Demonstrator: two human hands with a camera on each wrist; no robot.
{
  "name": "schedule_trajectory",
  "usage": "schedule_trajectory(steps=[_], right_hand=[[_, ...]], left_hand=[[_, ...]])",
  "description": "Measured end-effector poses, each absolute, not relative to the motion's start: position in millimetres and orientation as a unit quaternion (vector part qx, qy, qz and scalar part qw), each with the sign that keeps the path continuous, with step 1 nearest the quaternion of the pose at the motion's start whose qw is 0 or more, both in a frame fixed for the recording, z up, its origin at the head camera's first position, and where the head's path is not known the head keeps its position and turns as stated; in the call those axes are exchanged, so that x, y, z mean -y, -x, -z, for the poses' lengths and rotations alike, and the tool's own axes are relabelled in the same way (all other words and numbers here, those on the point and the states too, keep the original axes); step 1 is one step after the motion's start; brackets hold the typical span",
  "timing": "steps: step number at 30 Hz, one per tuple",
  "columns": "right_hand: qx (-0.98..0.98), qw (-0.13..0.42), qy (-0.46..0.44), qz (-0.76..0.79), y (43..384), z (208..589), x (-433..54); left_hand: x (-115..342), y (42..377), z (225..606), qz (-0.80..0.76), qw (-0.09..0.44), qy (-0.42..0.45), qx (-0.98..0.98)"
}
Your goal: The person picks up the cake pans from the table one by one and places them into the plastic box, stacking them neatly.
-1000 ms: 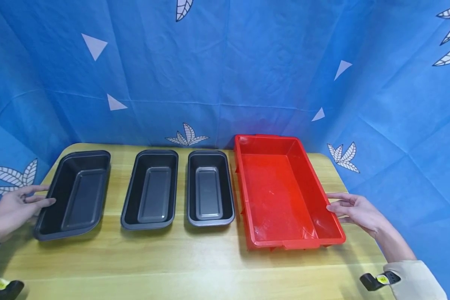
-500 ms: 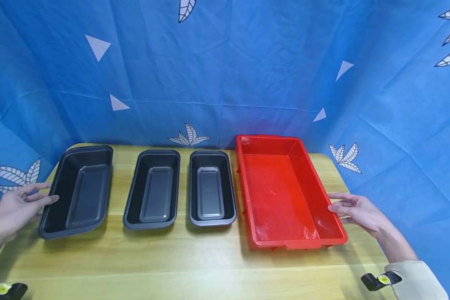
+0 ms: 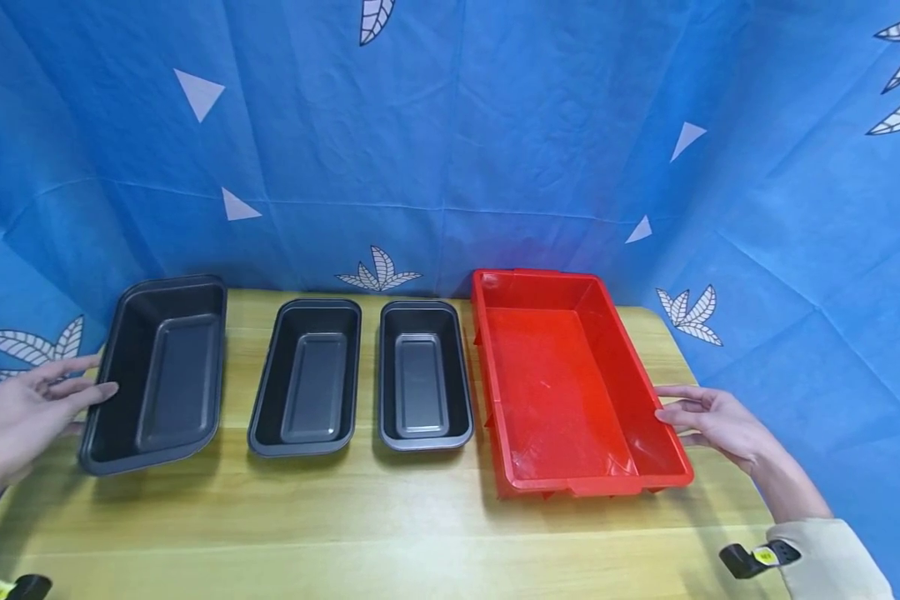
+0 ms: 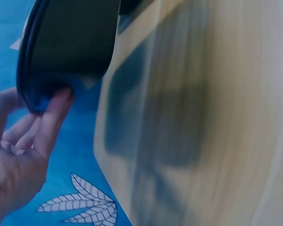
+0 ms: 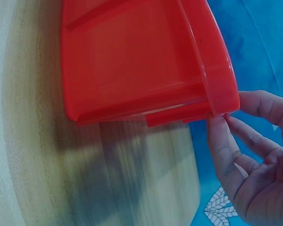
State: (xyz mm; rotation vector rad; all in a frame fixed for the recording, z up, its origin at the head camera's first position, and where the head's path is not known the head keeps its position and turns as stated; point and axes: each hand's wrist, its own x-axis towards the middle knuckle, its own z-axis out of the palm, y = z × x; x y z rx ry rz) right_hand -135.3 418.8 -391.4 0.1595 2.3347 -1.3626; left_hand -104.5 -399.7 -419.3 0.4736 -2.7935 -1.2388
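Observation:
My left hand point(image 3: 26, 417) pinches the left rim of the largest dark loaf pan point(image 3: 180, 383), its thumb inside the wall and its fingers outside. That pan is raised off the table and tilts, its far end higher; in the left wrist view its outer wall point(image 4: 75, 37) stands over a shadow on the wood. On the right, my right hand point(image 3: 720, 429) pinches the right rim of a red plastic tray point(image 3: 562, 383). The thumb lies over that rim, and the right wrist view shows the fingers point(image 5: 221, 150) from below, on either side of the lip.
Between the held things, a medium dark loaf pan point(image 3: 311, 387) and a smaller one point(image 3: 418, 387) stand side by side on the wooden table point(image 3: 330, 525). A blue patterned curtain point(image 3: 435, 142) hangs behind and at both sides, close to the table's back edge.
The largest loaf pan has risen, its far end lifting most, and appears slightly further right with my left hand. My right hand and the red tray have stayed in place.

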Motion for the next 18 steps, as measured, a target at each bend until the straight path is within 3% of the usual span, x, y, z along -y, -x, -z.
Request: schedule_trajectory(steps=[18], right_hand=[[-0.84, 0.215, -0.058, 0.496, 135, 391, -418]], left_hand=[[357, 105, 394, 0.44, -0.011, -0.101, 0.892]])
